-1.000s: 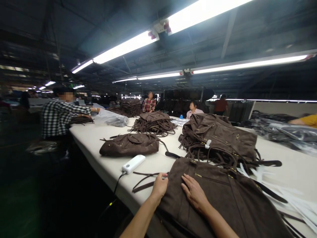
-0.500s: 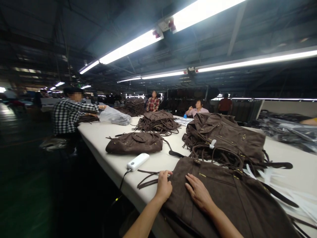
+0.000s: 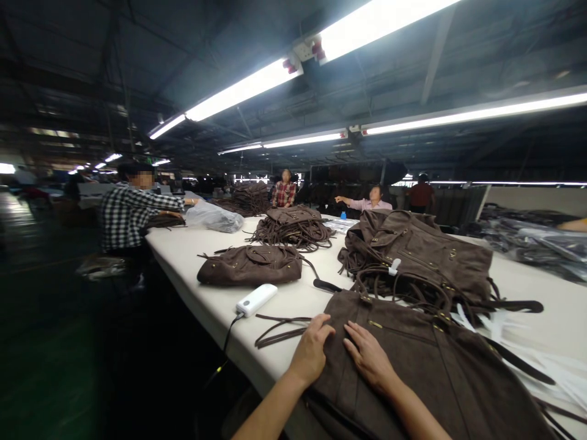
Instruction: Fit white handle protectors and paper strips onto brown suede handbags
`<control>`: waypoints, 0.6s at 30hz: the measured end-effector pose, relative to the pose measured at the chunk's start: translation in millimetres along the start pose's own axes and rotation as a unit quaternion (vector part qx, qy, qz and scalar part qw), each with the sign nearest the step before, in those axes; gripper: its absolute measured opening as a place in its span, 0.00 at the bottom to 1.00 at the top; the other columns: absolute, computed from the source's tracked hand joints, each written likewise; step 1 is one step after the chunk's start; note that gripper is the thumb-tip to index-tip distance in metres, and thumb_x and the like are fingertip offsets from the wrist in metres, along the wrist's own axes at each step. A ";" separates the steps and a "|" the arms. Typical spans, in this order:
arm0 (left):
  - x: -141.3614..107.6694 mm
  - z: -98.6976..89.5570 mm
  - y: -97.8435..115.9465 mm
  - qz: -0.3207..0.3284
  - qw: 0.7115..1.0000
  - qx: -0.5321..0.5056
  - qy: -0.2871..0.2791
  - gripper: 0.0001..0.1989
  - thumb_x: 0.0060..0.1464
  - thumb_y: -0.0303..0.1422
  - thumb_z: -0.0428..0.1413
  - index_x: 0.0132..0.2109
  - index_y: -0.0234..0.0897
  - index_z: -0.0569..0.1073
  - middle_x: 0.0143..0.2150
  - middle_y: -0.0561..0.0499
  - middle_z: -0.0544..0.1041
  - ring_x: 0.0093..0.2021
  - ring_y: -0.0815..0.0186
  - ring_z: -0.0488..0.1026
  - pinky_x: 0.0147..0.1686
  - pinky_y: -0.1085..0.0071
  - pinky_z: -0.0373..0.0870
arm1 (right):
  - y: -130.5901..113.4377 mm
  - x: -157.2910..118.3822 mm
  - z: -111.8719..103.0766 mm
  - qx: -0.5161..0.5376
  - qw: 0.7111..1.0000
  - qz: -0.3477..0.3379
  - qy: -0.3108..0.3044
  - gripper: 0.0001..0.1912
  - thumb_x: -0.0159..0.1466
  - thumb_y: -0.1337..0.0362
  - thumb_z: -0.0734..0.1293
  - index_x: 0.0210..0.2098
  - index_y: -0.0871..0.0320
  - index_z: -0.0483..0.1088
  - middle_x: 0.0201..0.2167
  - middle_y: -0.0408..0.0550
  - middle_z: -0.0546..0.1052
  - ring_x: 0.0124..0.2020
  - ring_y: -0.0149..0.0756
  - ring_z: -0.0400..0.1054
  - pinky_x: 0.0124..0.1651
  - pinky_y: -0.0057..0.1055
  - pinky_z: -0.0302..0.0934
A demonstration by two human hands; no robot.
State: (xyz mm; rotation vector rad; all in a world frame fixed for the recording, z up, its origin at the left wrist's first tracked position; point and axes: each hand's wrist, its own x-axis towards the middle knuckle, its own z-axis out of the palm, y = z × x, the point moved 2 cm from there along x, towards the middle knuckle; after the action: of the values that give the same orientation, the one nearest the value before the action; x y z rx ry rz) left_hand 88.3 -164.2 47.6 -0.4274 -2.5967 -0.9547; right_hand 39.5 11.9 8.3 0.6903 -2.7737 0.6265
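Observation:
A dark brown handbag with gold-coloured zips lies on its side in front of me. My right hand rests flat on its front panel, fingers stretched out, left of a short zip. At the bag's left edge is my left hand, fingers bent lightly onto the material and thumb apart from the index finger. The fingertips of this hand are partly hidden. Thin brown straps stick out on the table beside it.
A white power bank with a black cable sits near the table edge. Beyond it lies another brown bag. Bags are piled behind and to the right. White strips lie at right. Co-workers stand around the table.
My left hand has shifted right, further onto the bag, and its fingers have loosened. My right hand has stayed put. A co-worker at the back now stretches an arm out to the left.

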 end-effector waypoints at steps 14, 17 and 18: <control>6.4 4.8 5.2 0.032 0.985 0.091 -0.142 0.24 0.62 0.34 0.44 0.63 0.39 0.67 0.66 0.49 0.65 0.67 0.65 0.60 0.67 0.65 0.54 | -14.5 -6.1 -22.8 0.025 1.000 -0.002 -0.019 0.26 0.70 0.58 0.57 0.61 0.65 0.66 0.64 0.60 0.64 0.66 0.47 0.57 0.68 0.44 0.50; 11.1 7.9 0.6 0.052 0.978 0.108 -0.171 0.26 0.62 0.36 0.42 0.64 0.32 0.66 0.67 0.43 0.62 0.68 0.58 0.58 0.67 0.55 0.52 | -16.8 -19.3 -41.9 0.014 0.999 0.030 -0.002 0.24 0.69 0.57 0.60 0.61 0.61 0.66 0.64 0.55 0.65 0.66 0.42 0.57 0.68 0.38 0.50; 14.0 10.4 -4.8 0.064 0.975 0.111 -0.181 0.27 0.62 0.36 0.41 0.63 0.30 0.66 0.67 0.41 0.62 0.68 0.55 0.58 0.67 0.51 0.53 | -13.9 -25.8 -48.3 0.006 0.999 0.049 0.007 0.24 0.69 0.56 0.60 0.62 0.59 0.66 0.64 0.53 0.65 0.66 0.41 0.57 0.68 0.38 0.50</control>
State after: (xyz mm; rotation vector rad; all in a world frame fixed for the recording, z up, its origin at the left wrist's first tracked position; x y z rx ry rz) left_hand 71.7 -158.5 43.2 -0.7586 -2.9118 -0.5759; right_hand 73.6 32.8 48.2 0.5512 -2.8069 0.6637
